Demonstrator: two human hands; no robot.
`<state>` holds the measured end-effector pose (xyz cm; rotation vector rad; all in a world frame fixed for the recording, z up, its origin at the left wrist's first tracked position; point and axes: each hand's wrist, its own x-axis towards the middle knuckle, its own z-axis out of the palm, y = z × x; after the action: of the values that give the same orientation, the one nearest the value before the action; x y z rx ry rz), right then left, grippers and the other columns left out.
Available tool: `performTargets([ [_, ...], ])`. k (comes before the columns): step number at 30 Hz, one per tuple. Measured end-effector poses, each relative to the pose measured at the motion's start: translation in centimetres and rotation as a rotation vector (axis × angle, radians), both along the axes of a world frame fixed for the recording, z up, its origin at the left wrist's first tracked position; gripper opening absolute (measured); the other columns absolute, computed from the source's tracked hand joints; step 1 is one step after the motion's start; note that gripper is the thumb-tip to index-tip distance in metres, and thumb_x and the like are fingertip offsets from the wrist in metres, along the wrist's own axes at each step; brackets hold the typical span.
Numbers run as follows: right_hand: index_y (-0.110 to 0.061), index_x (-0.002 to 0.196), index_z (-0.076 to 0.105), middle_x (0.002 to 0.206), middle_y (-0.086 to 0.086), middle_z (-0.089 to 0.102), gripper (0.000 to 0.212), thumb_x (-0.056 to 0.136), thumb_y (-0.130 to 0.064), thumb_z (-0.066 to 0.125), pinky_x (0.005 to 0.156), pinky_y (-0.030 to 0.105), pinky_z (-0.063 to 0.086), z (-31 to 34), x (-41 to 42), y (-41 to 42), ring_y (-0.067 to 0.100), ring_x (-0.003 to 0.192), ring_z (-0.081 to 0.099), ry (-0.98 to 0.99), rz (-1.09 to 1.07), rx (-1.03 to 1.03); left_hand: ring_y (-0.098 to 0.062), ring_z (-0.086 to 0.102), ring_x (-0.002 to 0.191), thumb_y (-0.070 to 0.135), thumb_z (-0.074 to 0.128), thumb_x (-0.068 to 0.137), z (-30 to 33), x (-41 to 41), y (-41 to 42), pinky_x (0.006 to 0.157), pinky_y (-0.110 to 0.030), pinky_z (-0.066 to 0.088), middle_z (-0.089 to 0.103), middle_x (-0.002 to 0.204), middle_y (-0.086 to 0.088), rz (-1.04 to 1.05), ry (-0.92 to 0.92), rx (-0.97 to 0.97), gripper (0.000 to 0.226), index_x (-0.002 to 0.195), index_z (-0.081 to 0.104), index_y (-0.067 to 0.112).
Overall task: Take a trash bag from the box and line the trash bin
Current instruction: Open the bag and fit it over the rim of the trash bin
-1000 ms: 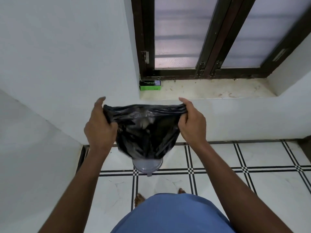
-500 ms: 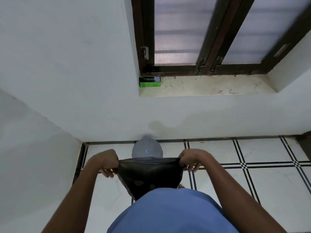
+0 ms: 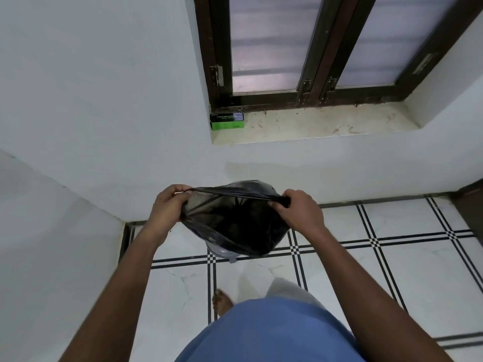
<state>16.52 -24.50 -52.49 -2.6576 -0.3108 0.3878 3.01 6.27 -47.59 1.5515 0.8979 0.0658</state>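
Observation:
A black trash bag (image 3: 235, 226) hangs open between my two hands, its mouth stretched wide and facing me. My left hand (image 3: 167, 207) pinches the left side of the rim. My right hand (image 3: 298, 207) grips the right side of the rim. Under the bag, only a sliver of the grey trash bin (image 3: 222, 253) shows on the floor near the wall; the bag hides most of it. The green box of bags (image 3: 227, 121) lies at the left end of the window sill.
White walls meet in a corner on the left. The stone window sill (image 3: 326, 124) and a dark-framed window are above. The floor is white tile with black lines (image 3: 379, 239). My bare foot (image 3: 222, 301) and blue clothing show at the bottom.
Both hands swung the bag down low close to my body, then lifted it forward again. The bag's mouth is now spread wider over the bin.

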Motion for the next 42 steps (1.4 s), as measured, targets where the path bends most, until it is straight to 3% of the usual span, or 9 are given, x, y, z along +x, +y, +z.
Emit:
performTargets([
  [5, -0.026, 0.122, 0.074, 0.123, 0.006, 0.05, 0.028, 0.104, -0.045, 0.064, 0.093, 0.045, 0.053, -0.6, -0.4, -1.8, 0.033, 0.127, 0.047, -0.018, -0.008, -0.032, -0.014, 0.069, 0.086, 0.02, 0.071, 0.102, -0.7, -1.1, -2.1, 0.076, -0.024, 0.053, 0.077, 0.101, -0.005, -0.104, 0.005, 0.105, 0.011, 0.111, 0.076, 0.018],
  [10, -0.029, 0.126, 0.078, 0.129, 0.01, 0.046, 0.027, 0.103, -0.034, 0.064, 0.109, 0.046, 0.043, 0.7, 0.9, -3.5, 0.037, 0.126, 0.041, -0.101, -0.035, -0.018, -0.016, 0.07, 0.092, 0.02, 0.068, 0.103, -1.2, -1.6, -4.2, 0.075, -0.024, 0.05, 0.079, 0.1, 0.003, -0.23, 0.09, 0.375, 0.011, 0.104, 0.079, 0.018],
  [16, -0.029, 0.121, 0.079, 0.147, 0.012, 0.041, 0.023, 0.101, -0.034, 0.068, 0.121, 0.051, 0.033, -0.4, -0.1, -5.1, 0.036, 0.138, 0.032, -0.157, -0.006, 0.121, -0.019, 0.061, 0.085, 0.02, 0.056, 0.106, -2.3, -2.3, -6.6, 0.079, -0.035, 0.048, 0.071, 0.091, -0.003, -0.022, 0.105, 0.251, 0.025, 0.099, 0.075, 0.005],
  [21, -0.03, 0.123, 0.078, 0.14, 0.011, 0.037, 0.027, 0.098, -0.028, 0.067, 0.118, 0.049, 0.032, -1.6, -0.9, -5.9, 0.033, 0.129, 0.03, -0.181, -0.053, 0.11, -0.024, 0.065, 0.091, 0.023, 0.056, 0.106, -2.9, -2.8, -7.8, 0.092, -0.044, 0.056, 0.069, 0.09, -0.006, 0.042, 0.132, 0.092, 0.026, 0.094, 0.073, 0.007],
  [26, -0.031, 0.121, 0.077, 0.127, 0.009, 0.037, 0.026, 0.097, -0.029, 0.065, 0.109, 0.045, 0.033, -2.4, -1.0, -6.7, 0.032, 0.116, 0.032, -0.182, -0.133, 0.026, -0.026, 0.068, 0.089, 0.018, 0.055, 0.108, -2.6, -1.8, -9.1, 0.088, -0.043, 0.062, 0.069, 0.092, -0.01, 0.003, 0.145, 0.034, 0.025, 0.095, 0.074, 0.009],
  [34, -0.021, 0.125, 0.077, 0.155, 0.015, 0.045, 0.032, 0.099, -0.029, 0.062, 0.12, 0.053, 0.035, -3.7, -0.6, -7.2, 0.041, 0.145, 0.033, 0.015, -0.144, -0.035, -0.027, 0.07, 0.087, 0.032, 0.062, 0.105, -3.2, -0.3, -8.4, 0.082, -0.041, 0.059, 0.076, 0.085, -0.005, 0.009, 0.192, -0.038, 0.029, 0.087, 0.079, 0.017],
  [36, -0.021, 0.11, 0.078, 0.136, 0.009, 0.064, 0.027, 0.095, -0.035, 0.06, 0.111, 0.048, 0.046, -4.3, -0.5, -6.6, 0.039, 0.135, 0.051, 0.151, -0.132, 0.087, -0.031, 0.076, 0.092, 0.04, 0.066, 0.104, -3.7, -0.2, -8.2, 0.085, -0.041, 0.059, 0.08, 0.091, -0.009, -0.006, 0.228, -0.038, 0.032, 0.091, 0.081, 0.014],
  [38, -0.018, 0.09, 0.074, 0.102, 0.004, 0.075, 0.029, 0.094, -0.041, 0.057, 0.09, 0.044, 0.052, -4.9, -1.0, -5.8, 0.035, 0.107, 0.067, 0.268, -0.157, 0.231, -0.031, 0.079, 0.099, 0.048, 0.072, 0.099, -4.3, -0.6, -8.0, 0.088, -0.039, 0.059, 0.084, 0.096, -0.011, -0.07, 0.258, -0.04, 0.041, 0.097, 0.084, 0.009],
  [42, -0.019, 0.104, 0.074, 0.098, 0.003, 0.075, 0.036, 0.106, -0.051, 0.059, 0.089, 0.045, 0.057, -6.1, -2.4, -4.0, 0.023, 0.095, 0.071, 0.512, -0.17, 0.301, -0.018, 0.081, 0.087, 0.061, 0.086, 0.082, -6.1, -1.9, -7.9, 0.081, -0.034, 0.06, 0.085, 0.091, -0.005, -0.344, 0.344, -0.035, 0.051, 0.096, 0.085, 0.012],
])
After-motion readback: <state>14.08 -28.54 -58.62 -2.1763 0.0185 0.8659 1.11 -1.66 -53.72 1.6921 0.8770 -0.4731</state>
